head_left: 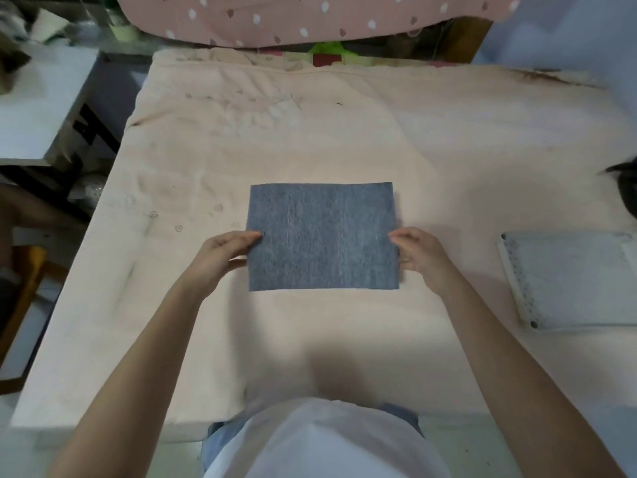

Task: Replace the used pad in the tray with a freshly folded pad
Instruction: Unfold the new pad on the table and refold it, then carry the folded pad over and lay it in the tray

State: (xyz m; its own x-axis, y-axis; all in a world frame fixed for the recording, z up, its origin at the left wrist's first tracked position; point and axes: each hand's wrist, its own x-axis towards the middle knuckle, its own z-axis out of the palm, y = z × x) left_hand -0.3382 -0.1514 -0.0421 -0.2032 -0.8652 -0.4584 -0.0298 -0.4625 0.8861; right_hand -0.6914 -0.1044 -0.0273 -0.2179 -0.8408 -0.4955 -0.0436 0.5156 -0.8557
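A grey-blue rectangular pad is spread flat at the middle of the pale pink padded table. My left hand pinches its left edge, thumb on top. My right hand pinches its right edge the same way. A white tray with a perforated rim lies at the right edge of the table, and a pale whitish pad lies inside it. The tray runs partly out of view on the right.
A pink spotted cloth hangs over the far end. A white side table stands at the left. A dark object pokes in at the right edge. Bare tabletop lies between the pad and the tray.
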